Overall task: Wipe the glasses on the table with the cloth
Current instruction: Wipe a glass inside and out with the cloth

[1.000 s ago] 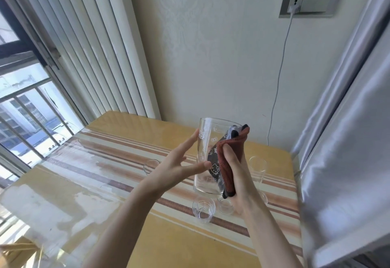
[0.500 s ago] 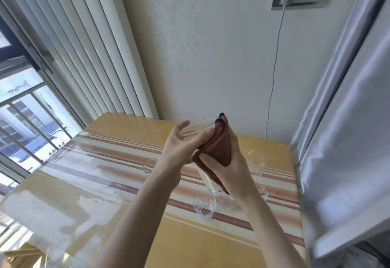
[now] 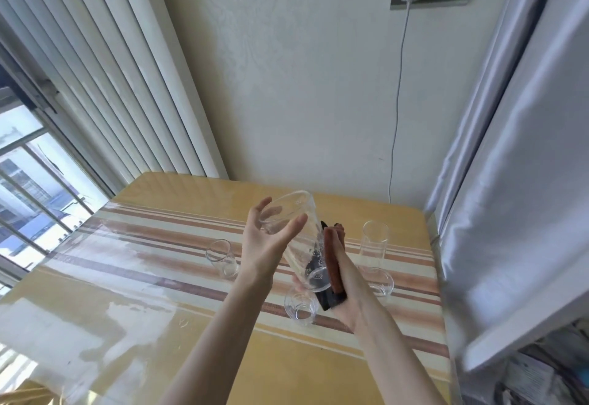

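A tall clear glass (image 3: 294, 239) is held tilted above the table, its rim toward the upper left and its base low on the right. My left hand (image 3: 263, 250) grips it near the rim, thumb in front and fingers behind. My right hand (image 3: 345, 286) holds a reddish-brown and dark cloth (image 3: 333, 256) pressed against the right side and base of the glass. Part of the cloth is hidden behind the glass.
On the striped yellow table (image 3: 143, 277) stand a small glass (image 3: 222, 257) at the left, a tall glass (image 3: 375, 239) at the right, and two low glasses (image 3: 301, 307) (image 3: 380, 281) near my hands. Grey curtains hang at the right, and a white cable runs down the wall.
The glass has tipped from upright to a slant with its rim to the left. The cloth and my right hand slid from the rim down to the lower side and base.
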Demonstrator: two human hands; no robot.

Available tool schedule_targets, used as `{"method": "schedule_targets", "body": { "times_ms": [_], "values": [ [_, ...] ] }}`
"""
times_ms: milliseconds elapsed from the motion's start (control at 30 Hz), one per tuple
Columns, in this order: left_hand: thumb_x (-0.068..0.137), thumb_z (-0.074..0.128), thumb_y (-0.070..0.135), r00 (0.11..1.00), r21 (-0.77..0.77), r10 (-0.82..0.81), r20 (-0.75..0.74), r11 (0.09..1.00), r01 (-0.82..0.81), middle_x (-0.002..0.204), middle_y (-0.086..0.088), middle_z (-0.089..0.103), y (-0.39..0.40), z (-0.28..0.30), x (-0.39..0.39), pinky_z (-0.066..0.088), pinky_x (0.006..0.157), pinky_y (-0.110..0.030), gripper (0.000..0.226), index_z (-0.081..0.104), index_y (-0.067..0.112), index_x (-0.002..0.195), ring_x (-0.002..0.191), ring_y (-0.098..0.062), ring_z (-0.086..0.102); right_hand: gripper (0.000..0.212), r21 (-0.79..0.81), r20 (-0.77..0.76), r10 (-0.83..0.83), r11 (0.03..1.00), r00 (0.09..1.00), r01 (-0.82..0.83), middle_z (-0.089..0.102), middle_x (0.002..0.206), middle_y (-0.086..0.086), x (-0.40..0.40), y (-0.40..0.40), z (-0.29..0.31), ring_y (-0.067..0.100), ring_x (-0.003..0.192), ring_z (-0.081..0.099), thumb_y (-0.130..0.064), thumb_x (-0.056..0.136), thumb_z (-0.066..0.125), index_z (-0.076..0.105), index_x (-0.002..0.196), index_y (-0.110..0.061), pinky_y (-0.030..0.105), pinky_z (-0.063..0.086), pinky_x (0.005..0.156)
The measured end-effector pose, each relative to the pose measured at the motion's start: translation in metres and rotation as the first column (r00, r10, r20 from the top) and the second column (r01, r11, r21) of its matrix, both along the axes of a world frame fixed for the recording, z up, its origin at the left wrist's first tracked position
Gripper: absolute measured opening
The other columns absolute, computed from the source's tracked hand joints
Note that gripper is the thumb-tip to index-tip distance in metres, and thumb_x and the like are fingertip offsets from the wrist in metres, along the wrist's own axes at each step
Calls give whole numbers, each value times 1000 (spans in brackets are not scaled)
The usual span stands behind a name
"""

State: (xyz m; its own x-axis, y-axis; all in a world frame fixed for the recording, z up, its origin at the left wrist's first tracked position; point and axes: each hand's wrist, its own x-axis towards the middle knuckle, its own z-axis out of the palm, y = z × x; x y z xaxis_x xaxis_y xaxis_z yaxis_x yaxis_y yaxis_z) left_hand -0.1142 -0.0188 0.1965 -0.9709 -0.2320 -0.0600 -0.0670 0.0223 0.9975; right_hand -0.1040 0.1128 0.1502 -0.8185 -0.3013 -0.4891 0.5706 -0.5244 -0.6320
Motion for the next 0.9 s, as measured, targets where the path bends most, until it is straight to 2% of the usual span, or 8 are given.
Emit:
{"method": "schedule_targets", "body": {
  "times_ms": [133,200,233,367,567,667,733,900],
  "values": [
    [54,84,50,995,-49,70,-72,996,-74,119,11,57,1,-15,8,50,93,-31,82,45,38,125,112,-16,61,44,-129,125,-98,985,987,114,72,112,16,3,-11,-2,32,112,63,-49,84,63,72,107,-13,51,41,106],
    [59,86,41,990,-67,85,-117,993,-93,121,9,55,2,-17,11,52,89,-23,86,42,30,132,108,-10,61,36,-164,169,-136,973,976,164,76,100,15,5,-17,-4,32,112,61,-44,87,62,80,83,-13,46,41,107],
    [59,86,40,987,-76,89,-134,992,-100,124,7,53,3,-18,13,52,92,-29,89,41,28,134,108,-5,61,36,-172,187,-149,968,971,182,76,99,14,6,-19,-5,33,112,61,-42,88,62,80,72,-15,45,44,104],
    [53,80,49,981,-160,56,-186,983,-86,130,8,50,1,-18,19,48,100,-47,96,37,29,136,109,8,57,25,-145,199,-168,969,966,198,64,118,17,10,-28,-11,33,92,64,-41,87,64,71,90,-17,34,60,58],
    [53,79,51,970,-261,26,-240,961,-91,129,8,49,-10,-12,24,48,98,-47,95,36,28,135,111,4,58,35,78,170,-188,981,967,177,69,59,16,13,-25,-19,28,55,61,-30,86,70,63,82,4,30,51,54],
    [52,79,50,968,-237,63,-243,964,-122,126,7,49,-24,-11,25,50,96,-46,94,37,28,134,108,6,58,25,212,92,-202,961,975,179,67,58,18,14,-21,-19,27,44,64,-14,84,73,63,82,9,30,53,44],
    [52,79,50,970,-233,104,-221,960,-155,126,5,49,-36,-15,27,50,96,-46,95,36,28,134,107,7,57,17,331,-8,-188,926,982,180,68,57,14,12,-18,-19,26,45,64,-10,85,71,65,80,5,36,52,51],
    [51,80,51,979,-280,184,-84,939,-201,134,-1,45,-67,-56,35,47,101,-48,101,33,26,137,121,-16,53,10,512,-259,-164,812,952,279,68,68,9,3,-15,-27,23,51,68,-14,90,65,67,84,-6,32,52,51]
  ]
}}
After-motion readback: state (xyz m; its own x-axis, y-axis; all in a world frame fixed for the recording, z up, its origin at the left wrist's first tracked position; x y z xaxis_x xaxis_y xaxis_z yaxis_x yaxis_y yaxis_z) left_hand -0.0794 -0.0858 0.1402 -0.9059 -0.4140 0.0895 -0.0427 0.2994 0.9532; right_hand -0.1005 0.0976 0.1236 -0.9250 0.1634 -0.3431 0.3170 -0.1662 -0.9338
